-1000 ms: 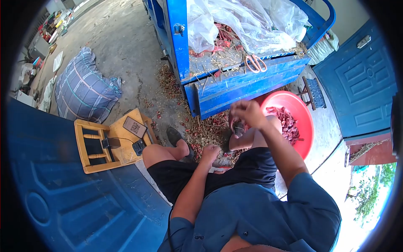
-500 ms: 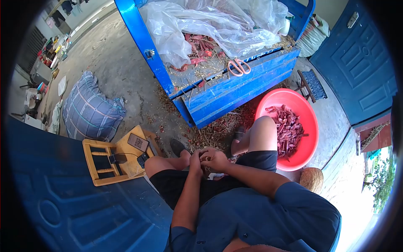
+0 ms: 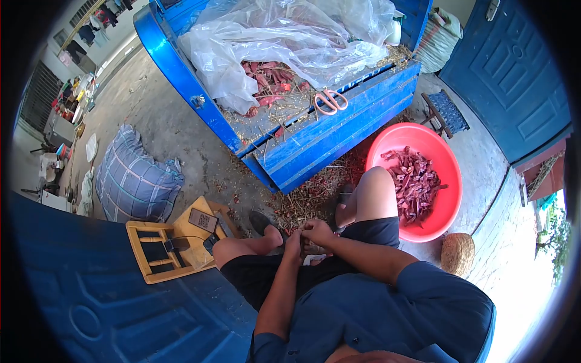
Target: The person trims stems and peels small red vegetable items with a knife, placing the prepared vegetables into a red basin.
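Note:
Over my lap, between my knees, my left hand (image 3: 294,245) and my right hand (image 3: 318,232) are close together with their fingers curled inward. Whatever sits between the fingertips is too small and too hidden to name. To the right of my knee is a pink-red basin (image 3: 449,209) holding a heap of dark red dried chilies (image 3: 416,184). In front of me, more red chilies (image 3: 266,78) lie on the blue cart bed, partly under clear plastic sheeting (image 3: 278,45). Scissors with pink handles (image 3: 330,102) rest at the bed's edge.
Stems and red scraps (image 3: 308,202) litter the floor by my feet. A wooden chair (image 3: 148,245) with a phone (image 3: 203,220) on it stands at left, near a plaid stuffed sack (image 3: 138,175). Right of me are a folding stool (image 3: 446,112) and a woven straw object (image 3: 457,254).
My hands have shifted slightly right and now sit a little further apart, the right one raised a bit. The camera view has tilted; the cart, basin and chair have stayed in place.

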A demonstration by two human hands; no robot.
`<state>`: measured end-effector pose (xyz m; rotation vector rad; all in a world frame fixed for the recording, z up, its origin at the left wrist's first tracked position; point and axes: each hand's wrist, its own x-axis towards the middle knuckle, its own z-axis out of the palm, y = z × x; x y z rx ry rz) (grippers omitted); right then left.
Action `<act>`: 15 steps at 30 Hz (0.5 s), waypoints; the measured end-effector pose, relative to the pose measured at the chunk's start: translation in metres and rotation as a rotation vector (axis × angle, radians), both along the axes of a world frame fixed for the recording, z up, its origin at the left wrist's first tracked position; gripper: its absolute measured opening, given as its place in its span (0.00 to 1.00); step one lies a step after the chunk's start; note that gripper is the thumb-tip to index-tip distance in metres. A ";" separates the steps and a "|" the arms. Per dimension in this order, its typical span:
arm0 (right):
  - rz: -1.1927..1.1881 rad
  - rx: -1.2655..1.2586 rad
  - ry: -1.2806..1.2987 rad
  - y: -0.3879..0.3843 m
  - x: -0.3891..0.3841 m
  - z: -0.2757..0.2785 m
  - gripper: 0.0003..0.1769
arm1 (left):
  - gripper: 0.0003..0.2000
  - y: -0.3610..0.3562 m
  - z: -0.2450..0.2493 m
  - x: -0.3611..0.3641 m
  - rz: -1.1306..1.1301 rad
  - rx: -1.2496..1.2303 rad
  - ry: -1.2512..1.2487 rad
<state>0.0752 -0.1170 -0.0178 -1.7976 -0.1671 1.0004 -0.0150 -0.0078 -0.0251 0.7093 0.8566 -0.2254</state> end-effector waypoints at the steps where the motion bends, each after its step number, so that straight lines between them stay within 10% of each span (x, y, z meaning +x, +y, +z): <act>1: 0.059 0.018 0.039 -0.003 0.005 -0.003 0.13 | 0.14 0.001 0.001 -0.001 0.004 -0.011 -0.026; 9: 0.159 0.149 0.236 -0.010 0.029 0.007 0.17 | 0.15 0.007 0.014 -0.003 -0.022 -0.008 -0.053; 15: 0.308 0.142 -0.386 -0.006 0.034 -0.009 0.15 | 0.14 0.009 0.009 -0.002 -0.006 -0.004 -0.039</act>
